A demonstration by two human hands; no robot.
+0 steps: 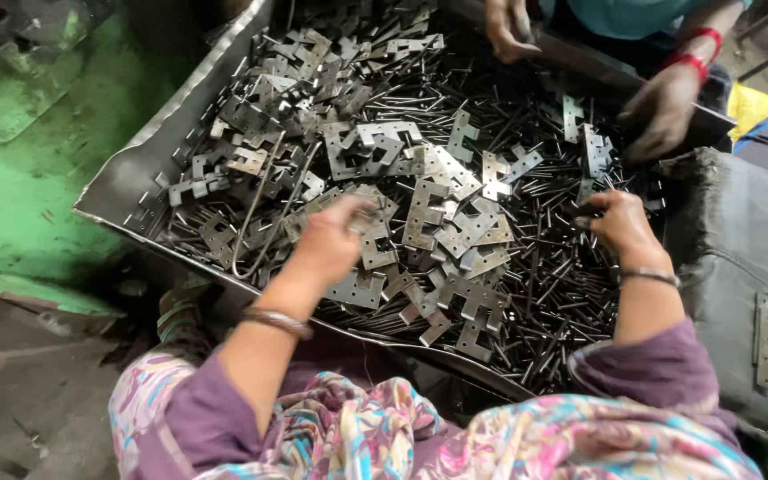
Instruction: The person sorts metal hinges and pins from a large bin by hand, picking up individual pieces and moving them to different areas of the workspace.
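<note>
1. A large sheet-metal tray (131, 173) sits tilted before the person, a green-painted surface (11, 178) to its left.
2. A grey padded bundle (740, 267) at right carries stamped plates; no packages, labels or signs show.
3. Notched hinge plates (428, 213) lie heaped mid-tray: stiff, thin, probably sharp-edged and slick, best pinched by the flat edges.
4. A bent wire loop (255, 213) lies on the heap.
5. Thin dark pins (544, 293) fill the right side; they are light and roll easily.
6. The left hand (331, 240) pinches one plate (368, 213).
7. The right hand (617, 222) is curled over pins; whether it grips any, I cannot tell.
8. A co-worker's hands (660, 111) work the far edge.
</note>
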